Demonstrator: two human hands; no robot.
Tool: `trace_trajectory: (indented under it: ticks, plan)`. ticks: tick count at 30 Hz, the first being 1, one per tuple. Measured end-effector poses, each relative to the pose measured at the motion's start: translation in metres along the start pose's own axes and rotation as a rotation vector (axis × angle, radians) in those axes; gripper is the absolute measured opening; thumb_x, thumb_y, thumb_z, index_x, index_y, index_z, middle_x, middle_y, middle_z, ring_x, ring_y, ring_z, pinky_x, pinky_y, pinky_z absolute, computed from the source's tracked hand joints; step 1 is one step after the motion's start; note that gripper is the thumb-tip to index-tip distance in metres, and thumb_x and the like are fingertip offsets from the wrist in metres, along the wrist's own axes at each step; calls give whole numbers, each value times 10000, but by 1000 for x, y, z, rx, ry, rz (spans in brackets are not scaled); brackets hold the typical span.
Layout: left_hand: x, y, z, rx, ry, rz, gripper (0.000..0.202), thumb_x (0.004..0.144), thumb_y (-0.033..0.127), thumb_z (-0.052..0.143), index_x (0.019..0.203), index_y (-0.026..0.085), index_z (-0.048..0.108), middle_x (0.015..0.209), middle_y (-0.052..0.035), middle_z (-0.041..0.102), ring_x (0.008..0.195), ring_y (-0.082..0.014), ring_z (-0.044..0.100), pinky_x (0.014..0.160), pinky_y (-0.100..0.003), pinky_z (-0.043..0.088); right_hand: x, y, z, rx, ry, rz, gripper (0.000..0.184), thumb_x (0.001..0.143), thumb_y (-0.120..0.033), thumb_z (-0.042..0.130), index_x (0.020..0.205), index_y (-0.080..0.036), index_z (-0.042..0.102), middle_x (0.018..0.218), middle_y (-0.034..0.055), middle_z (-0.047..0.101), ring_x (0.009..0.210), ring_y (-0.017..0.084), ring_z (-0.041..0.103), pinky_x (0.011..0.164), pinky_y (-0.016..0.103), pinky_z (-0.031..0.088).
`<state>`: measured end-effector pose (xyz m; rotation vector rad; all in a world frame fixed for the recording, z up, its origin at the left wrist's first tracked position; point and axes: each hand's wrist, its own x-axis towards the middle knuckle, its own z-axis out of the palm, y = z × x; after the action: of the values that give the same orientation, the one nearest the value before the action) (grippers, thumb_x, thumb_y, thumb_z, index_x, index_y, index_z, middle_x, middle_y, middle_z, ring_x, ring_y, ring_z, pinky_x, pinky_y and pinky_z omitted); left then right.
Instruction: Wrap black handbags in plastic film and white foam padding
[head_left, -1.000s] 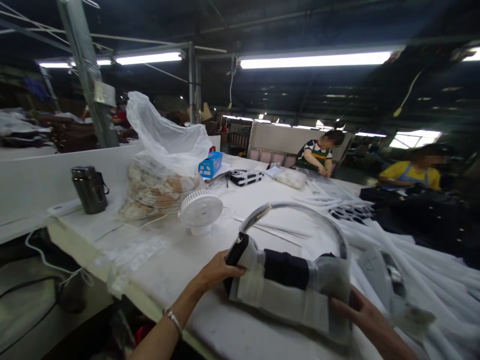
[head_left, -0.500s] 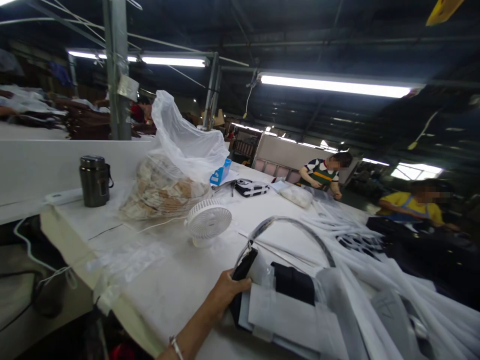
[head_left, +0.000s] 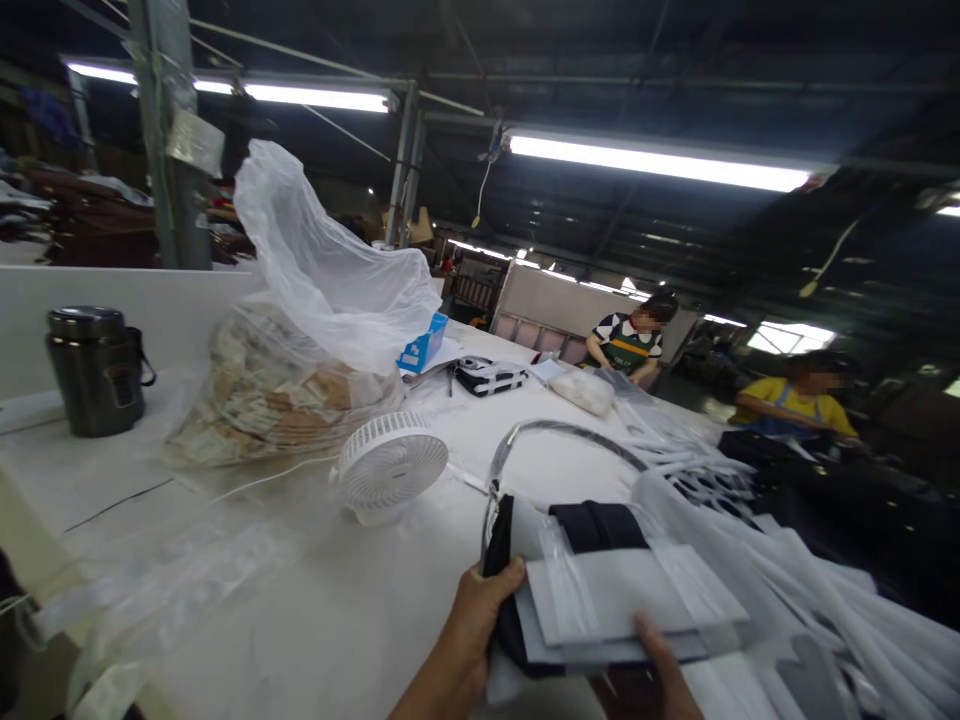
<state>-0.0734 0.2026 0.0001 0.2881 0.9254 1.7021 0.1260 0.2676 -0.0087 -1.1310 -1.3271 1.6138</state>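
Observation:
A black handbag point(head_left: 600, 525) is at the lower right, its front covered with white sheets point(head_left: 592, 600) and clear tape or film. Its long strap point(head_left: 559, 428), wrapped in clear plastic, arches up behind it. My left hand point(head_left: 480, 610) grips the bag's left end, thumb in front and fingers hidden behind. At the lower front edge, my right hand point(head_left: 664, 670) has a finger or thumb against the white sheet; its other fingers are mostly hidden under the bag. The bag is tilted a little above the table point(head_left: 337, 620).
A small white fan point(head_left: 394, 462) stands left of the bag. Farther left are a clear plastic sack point(head_left: 277, 390) of brown and white pieces and a dark flask point(head_left: 96, 372). White wrapped strips point(head_left: 810, 570) lie to the right. Two people point(head_left: 630, 335) work beyond the table.
My right hand has come into view at the handbag's lower edge. The left hand and bag have shifted slightly right. The view has turned, so the flask and fan appear farther left.

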Motion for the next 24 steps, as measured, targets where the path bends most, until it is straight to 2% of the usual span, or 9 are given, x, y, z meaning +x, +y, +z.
trace_trajectory:
  ticks: [2,5,8,10,12,14,17,20,24]
  plan:
    - [14,12,6,11,-22,-12,561,591,511,861,950,107,711,847,-135,756,806,-291,713,795,-368,557,26,-12,13,176,131,-29,397,791,-544,675,1117,-326,610,1062,14,751,1108,305,655,908,490,597]
    - [38,30,1,13,-134,-22,577,711,596,750,1060,140,689,1031,-147,741,1018,-310,682,923,-398,528,69,-39,38,412,225,-40,390,703,-360,791,1035,-281,602,933,4,765,956,267,709,803,406,623]
    - [67,33,-18,-16,-51,9,561,784,644,648,1134,206,657,1272,-128,649,1256,-307,551,1052,-434,448,123,-67,67,539,210,8,346,666,-280,793,941,-272,583,809,-26,744,862,225,708,726,344,616]
    - [89,25,-33,-33,84,32,520,800,617,649,1144,228,637,1363,-129,582,1326,-297,484,1095,-452,404,167,-81,88,563,208,47,299,677,-286,770,876,-270,547,730,-38,716,884,206,691,722,304,603]
    - [107,14,-43,-38,147,33,506,798,591,666,1146,225,623,1389,-156,553,1340,-307,465,1104,-468,392,214,-88,112,578,207,72,281,700,-321,754,861,-267,529,695,-35,695,937,206,673,737,293,593]
    - [120,2,-50,-7,132,19,557,764,607,691,1152,214,618,1384,-187,548,1333,-339,466,1090,-486,406,260,-86,137,602,193,118,282,742,-375,729,906,-264,529,727,-26,691,986,211,658,771,317,588]
    - [128,-9,-54,76,90,17,725,655,684,739,1184,207,603,1388,-211,538,1327,-379,463,1048,-504,447,312,-72,170,625,150,220,362,824,-479,657,1066,-251,512,930,20,690,1049,225,637,832,417,572]
    - [125,-9,-51,101,99,9,821,581,741,745,1187,207,599,1378,-212,545,1303,-395,485,998,-502,496,332,-54,185,599,115,287,515,827,-545,657,1194,-240,464,1157,75,622,1121,238,600,863,483,547]
    - [121,0,-49,146,145,-16,772,567,732,753,1121,210,627,1291,-178,626,1264,-415,518,1017,-564,484,322,-48,176,522,85,311,582,787,-482,739,1207,-181,472,1226,112,565,1091,221,612,842,454,554]
